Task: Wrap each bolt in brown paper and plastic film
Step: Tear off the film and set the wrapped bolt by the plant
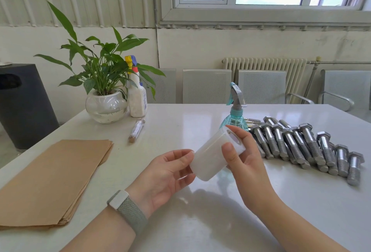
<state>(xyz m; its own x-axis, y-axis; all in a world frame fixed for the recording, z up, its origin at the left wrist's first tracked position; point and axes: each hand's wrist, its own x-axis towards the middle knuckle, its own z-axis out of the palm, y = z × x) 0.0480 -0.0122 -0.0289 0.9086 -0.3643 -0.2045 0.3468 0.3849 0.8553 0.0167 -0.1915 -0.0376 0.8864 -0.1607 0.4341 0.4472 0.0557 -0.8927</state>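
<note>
White surface [180, 123] carrying all items, seen from the head camera. Brown paper sheets [50, 181], stacked flat at the left near edge. Steel hex bolts [297, 145], unwrapped, lying in overlapping rows at the right, heads toward the far side. Potted plant [102, 83] in a round glass bowl at the far left, with a white spray bottle [137, 95] just beside it. Teal spray bottle [234, 115] standing upright behind the hands, near the bolts. Roll of plastic film [212, 155], tilted and raised above the surface at centre: the right hand [243, 159] grips it with thumb on the side and fingers curled over the far end; the left hand [166, 175] pinches its near end. One wrapped bolt [137, 130] lies between the plant and the paper.
</note>
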